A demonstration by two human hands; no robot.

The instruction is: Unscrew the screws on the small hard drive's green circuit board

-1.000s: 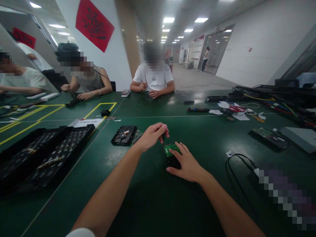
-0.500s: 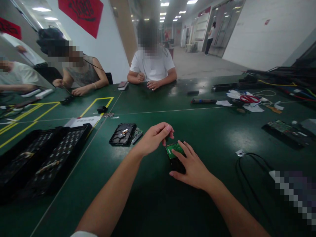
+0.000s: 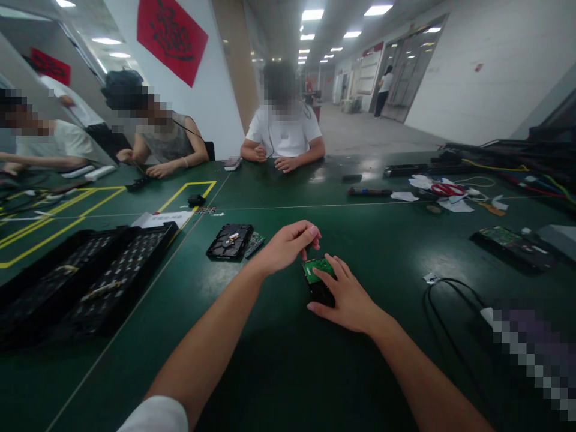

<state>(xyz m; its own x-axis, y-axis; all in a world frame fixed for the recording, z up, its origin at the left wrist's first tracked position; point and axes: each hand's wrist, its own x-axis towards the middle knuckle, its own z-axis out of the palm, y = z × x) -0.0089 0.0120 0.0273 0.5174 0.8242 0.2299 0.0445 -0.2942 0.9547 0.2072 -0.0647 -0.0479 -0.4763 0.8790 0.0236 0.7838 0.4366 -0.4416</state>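
A hard drive with a green circuit board facing up lies on the dark green table in front of me. Across its right side rests my right hand, thumb at the near edge and fingers on the board, gripping the drive. My left hand hovers over the far left corner of the drive, its fingertips pinched together. Whatever is in that pinch is hidden or too small to name. Left of my hands sit another hard drive and a loose circuit board.
An open black case lies at the left. To the right are a further drive, a black cable and a bundle of wires. A screwdriver-like tool lies farther back. Several people sit around the table, one person opposite.
The camera view has shifted slightly, so the surroundings sit a little differently. Both hands keep nearly the same pose at the hard drive.
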